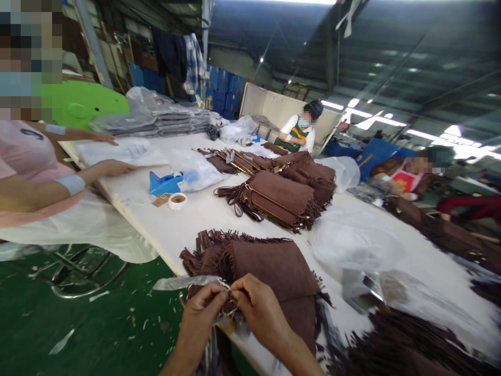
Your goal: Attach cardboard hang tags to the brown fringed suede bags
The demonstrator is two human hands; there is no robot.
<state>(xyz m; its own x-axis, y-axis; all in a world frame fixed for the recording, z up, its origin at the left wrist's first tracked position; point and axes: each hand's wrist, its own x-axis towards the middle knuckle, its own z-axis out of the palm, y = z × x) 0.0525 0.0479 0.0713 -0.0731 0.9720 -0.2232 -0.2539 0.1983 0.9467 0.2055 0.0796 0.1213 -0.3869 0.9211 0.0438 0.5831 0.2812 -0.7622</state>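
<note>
My left hand (204, 309) and my right hand (259, 308) meet at the table's near edge, fingertips pinched close together. Between them is a small gold-coloured metal ring (230, 308), partly covered by the fingers; its exact kind is hard to make out. From the pinch a narrow strip of clear plastic wrap (183, 283) sticks out to the left. Just beyond the hands lies a brown fringed handbag (270, 263), flap upward. Farther back, brown bags with gold trim (277, 194) are piled up.
A blue tape dispenser (166, 183) and a white tape roll (178, 201) sit on the white table (152, 230). Clear plastic bags (352, 240) lie to the right, dark fringe (407, 344) at lower right. A co-worker's arms (78, 183) handle plastic at left; other people work farther back.
</note>
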